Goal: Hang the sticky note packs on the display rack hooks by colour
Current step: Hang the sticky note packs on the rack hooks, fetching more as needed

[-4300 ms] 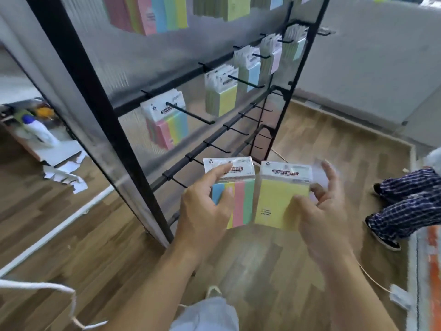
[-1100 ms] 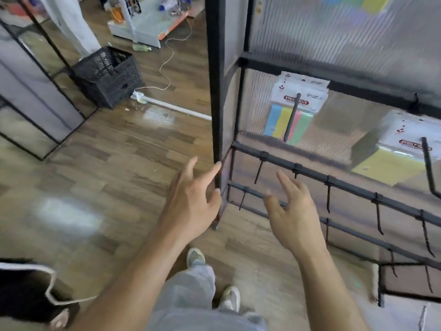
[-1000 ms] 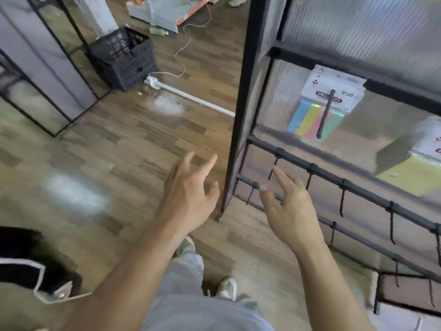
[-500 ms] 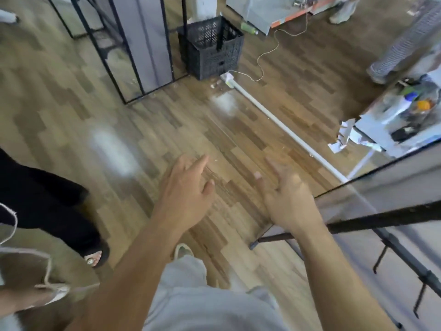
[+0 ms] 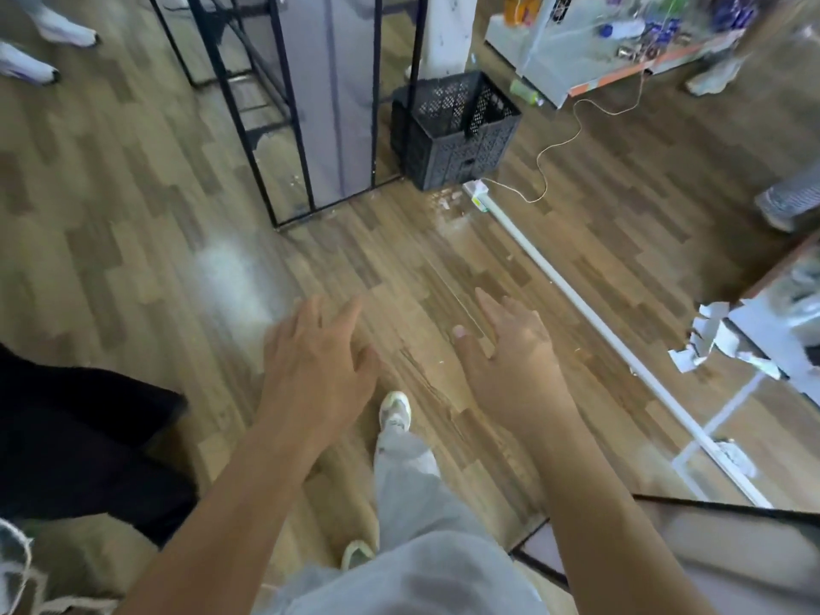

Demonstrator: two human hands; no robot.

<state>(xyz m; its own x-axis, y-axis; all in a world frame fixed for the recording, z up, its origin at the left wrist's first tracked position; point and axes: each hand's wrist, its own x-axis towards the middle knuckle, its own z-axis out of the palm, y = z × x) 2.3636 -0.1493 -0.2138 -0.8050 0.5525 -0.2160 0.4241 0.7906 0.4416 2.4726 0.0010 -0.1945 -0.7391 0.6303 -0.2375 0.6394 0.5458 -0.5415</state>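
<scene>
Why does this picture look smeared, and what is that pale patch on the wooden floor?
Head view: the left hand and right hand, both open and empty, are soft with motion blur. The pale patch looks like light glaring off the glossy floor. The wide lens makes the black-framed rack panel lean, while the black crate is fairly sharp.

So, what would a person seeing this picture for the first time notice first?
Two empty hands with spread fingers fill the middle, the left hand and the right hand, over the brown wood-pattern floor. Behind them a black perforated plastic crate stands beside a black metal-framed panel, and a long white rail lies diagonally at right.
</scene>
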